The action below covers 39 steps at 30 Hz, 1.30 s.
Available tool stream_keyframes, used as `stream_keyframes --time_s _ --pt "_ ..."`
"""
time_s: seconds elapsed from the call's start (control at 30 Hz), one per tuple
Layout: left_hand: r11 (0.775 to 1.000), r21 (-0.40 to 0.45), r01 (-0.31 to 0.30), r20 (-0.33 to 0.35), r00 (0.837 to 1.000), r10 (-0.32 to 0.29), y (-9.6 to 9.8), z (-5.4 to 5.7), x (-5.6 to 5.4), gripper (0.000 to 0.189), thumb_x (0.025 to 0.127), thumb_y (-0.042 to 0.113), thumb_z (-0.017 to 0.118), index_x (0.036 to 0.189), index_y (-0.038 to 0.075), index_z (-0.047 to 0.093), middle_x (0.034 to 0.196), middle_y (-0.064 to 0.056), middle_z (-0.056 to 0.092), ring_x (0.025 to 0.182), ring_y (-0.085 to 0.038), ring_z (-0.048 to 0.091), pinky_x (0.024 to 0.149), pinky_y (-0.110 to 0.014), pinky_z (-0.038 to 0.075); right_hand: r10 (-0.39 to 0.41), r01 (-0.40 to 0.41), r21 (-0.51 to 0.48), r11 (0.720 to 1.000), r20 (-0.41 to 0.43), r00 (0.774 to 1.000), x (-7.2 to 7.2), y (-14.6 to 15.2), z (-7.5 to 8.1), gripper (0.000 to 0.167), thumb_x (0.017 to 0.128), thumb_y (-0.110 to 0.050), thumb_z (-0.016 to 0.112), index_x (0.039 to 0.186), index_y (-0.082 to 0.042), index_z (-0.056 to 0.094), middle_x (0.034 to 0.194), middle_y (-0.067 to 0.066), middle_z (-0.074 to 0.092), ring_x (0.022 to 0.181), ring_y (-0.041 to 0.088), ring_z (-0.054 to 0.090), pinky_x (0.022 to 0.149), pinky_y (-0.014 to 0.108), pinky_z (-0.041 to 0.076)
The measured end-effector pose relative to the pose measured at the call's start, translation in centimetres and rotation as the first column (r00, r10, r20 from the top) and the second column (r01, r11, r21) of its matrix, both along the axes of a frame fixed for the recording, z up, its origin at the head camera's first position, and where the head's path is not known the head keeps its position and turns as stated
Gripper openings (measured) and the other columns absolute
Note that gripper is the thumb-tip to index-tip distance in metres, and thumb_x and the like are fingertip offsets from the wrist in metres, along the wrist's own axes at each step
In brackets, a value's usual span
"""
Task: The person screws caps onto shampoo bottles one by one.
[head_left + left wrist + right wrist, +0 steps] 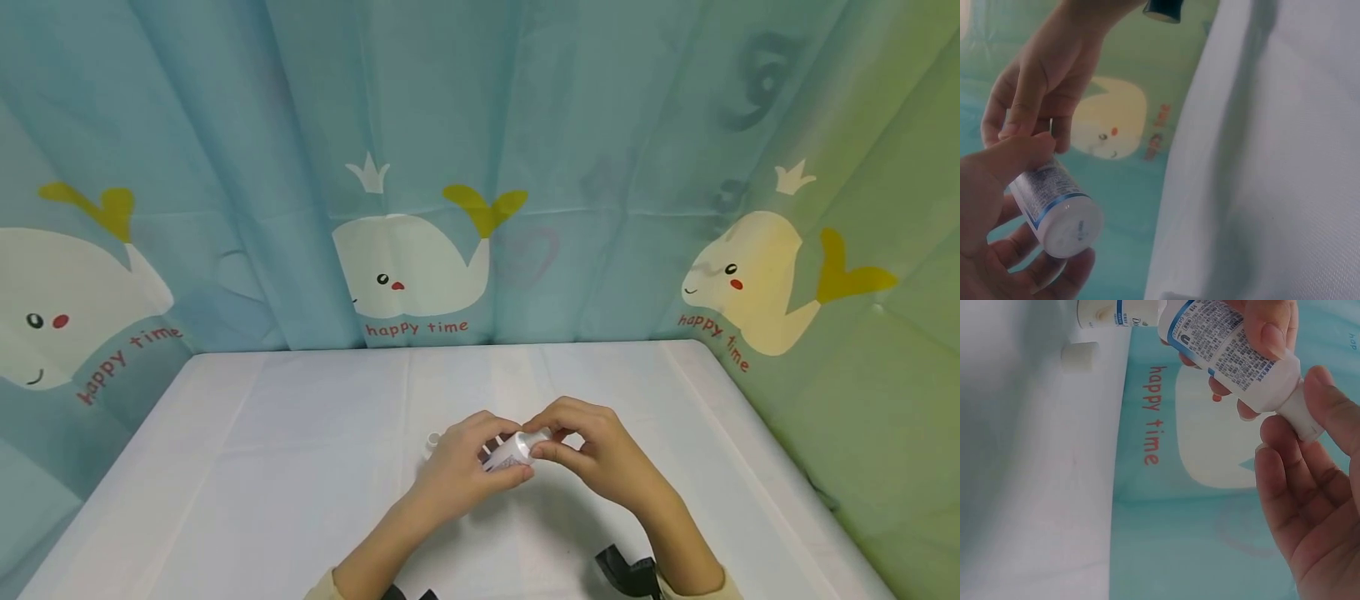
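A small white plastic bottle [512, 451] with a blue-edged printed label is held tilted above the table. My left hand [463, 467] grips its body, thumb on one side and fingers around the other. In the left wrist view the round base of the bottle [1072, 228] faces the camera. At the other end, my right hand [592, 450] pinches the white cap [1302, 417] between thumb and fingers. Whether the cap is loose cannot be told.
In the right wrist view, a second white labelled container [1107, 314] and a separate white cap [1080, 357] are on the white-covered table [300, 467]. A small white round thing [432, 442] shows beside my left hand. A whale-print curtain [600, 275] surrounds the table's back and sides.
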State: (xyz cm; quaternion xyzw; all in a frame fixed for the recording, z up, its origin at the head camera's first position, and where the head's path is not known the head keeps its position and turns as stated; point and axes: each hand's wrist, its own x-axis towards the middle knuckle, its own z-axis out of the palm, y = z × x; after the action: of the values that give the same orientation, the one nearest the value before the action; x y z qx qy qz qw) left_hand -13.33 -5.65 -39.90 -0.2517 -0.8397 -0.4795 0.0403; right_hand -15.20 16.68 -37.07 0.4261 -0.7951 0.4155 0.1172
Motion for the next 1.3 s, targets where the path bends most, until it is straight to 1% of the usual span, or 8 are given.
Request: stream_keyframes --time_s 0.07,0.2,0.37,0.63,1.0,1.07,1.17,1.3 --pt "1.0 0.001 0.001 -0.002 1.0 -0.001 0.01 0.0 0.0 0.035 0.083 0.035 0.08 0.115 0.024 0.07 0.103 0.012 0.066 0.084 -0.005 0.06 0.071 -0.023 0.054 -0.004 0.004 -0.001 1.0 0.004 1.0 0.04 -0.04 0.03 0.024 0.086 -0.011 0.077 0.108 -0.019 0.072 0.101 -0.008 0.071 0.086 0.006 0.064 0.075 0.025 0.055" --pt "1.0 -0.006 -0.007 -0.005 1.0 0.007 -0.03 0.06 0.04 0.036 0.083 0.036 0.08 0.116 0.024 0.07 0.103 0.013 0.066 0.084 -0.005 0.06 0.072 -0.023 0.054 0.006 -0.006 0.002 1.0 -0.003 1.0 0.06 -0.12 0.11 0.028 0.086 -0.011 0.077 0.113 -0.018 0.07 0.108 -0.006 0.071 0.096 0.009 0.065 0.076 0.026 0.056" --pt "1.0 -0.009 -0.019 -0.006 1.0 0.019 -0.15 0.17 0.07 0.035 0.083 0.034 0.081 0.116 0.025 0.07 0.103 0.014 0.065 0.085 -0.004 0.06 0.072 -0.023 0.054 0.048 -0.048 0.0 0.999 -0.008 0.999 0.11 -0.1 0.26 0.029 0.088 -0.007 0.075 0.115 -0.016 0.069 0.114 -0.001 0.07 0.104 0.013 0.066 0.077 0.026 0.057" --pt "1.0 0.001 -0.012 -0.009 1.0 0.012 -0.2 0.28 -0.01 0.034 0.083 0.036 0.081 0.114 0.025 0.07 0.102 0.014 0.065 0.085 -0.005 0.06 0.072 -0.023 0.054 0.074 -0.074 -0.019 0.997 -0.012 0.997 -0.19 -0.13 0.2 0.027 0.086 -0.005 0.075 0.111 -0.015 0.07 0.107 -0.003 0.071 0.097 0.012 0.066 0.077 0.023 0.056" --pt "1.0 0.006 0.003 -0.011 1.0 -0.002 -0.23 0.08 -0.06 0.035 0.083 0.038 0.08 0.114 0.024 0.07 0.103 0.013 0.065 0.085 -0.005 0.06 0.072 -0.023 0.054 0.001 -0.001 0.025 1.0 0.013 1.0 -0.17 -0.03 -0.06 0.027 0.084 -0.012 0.077 0.109 -0.022 0.071 0.1 -0.01 0.069 0.085 0.005 0.061 0.066 0.022 0.052" --pt "1.0 0.006 0.007 -0.013 1.0 -0.007 -0.22 0.11 -0.02 0.036 0.083 0.039 0.08 0.115 0.024 0.07 0.103 0.013 0.065 0.085 -0.005 0.06 0.072 -0.023 0.054 -0.009 0.009 0.027 1.0 0.013 1.0 -0.1 -0.04 -0.09 0.028 0.084 -0.012 0.078 0.109 -0.022 0.071 0.098 -0.011 0.068 0.084 0.005 0.061 0.067 0.023 0.053" --pt "1.0 0.011 0.009 -0.013 1.0 -0.009 -0.18 0.19 0.02 0.036 0.083 0.039 0.08 0.115 0.024 0.07 0.103 0.013 0.065 0.085 -0.005 0.06 0.073 -0.023 0.054 -0.008 0.007 0.025 1.0 0.01 1.0 -0.02 -0.07 -0.04 0.028 0.085 -0.012 0.078 0.11 -0.022 0.071 0.101 -0.01 0.069 0.087 0.005 0.062 0.072 0.026 0.055" --pt "1.0 0.004 -0.003 -0.018 1.0 0.003 -0.15 0.29 0.01 0.036 0.083 0.038 0.08 0.115 0.024 0.07 0.103 0.013 0.065 0.085 -0.004 0.06 0.073 -0.023 0.054 0.027 -0.027 0.017 0.999 0.0 1.0 0.05 -0.04 0.1 0.031 0.086 -0.011 0.077 0.116 -0.018 0.069 0.11 -0.006 0.071 0.097 0.009 0.065 0.077 0.028 0.055"
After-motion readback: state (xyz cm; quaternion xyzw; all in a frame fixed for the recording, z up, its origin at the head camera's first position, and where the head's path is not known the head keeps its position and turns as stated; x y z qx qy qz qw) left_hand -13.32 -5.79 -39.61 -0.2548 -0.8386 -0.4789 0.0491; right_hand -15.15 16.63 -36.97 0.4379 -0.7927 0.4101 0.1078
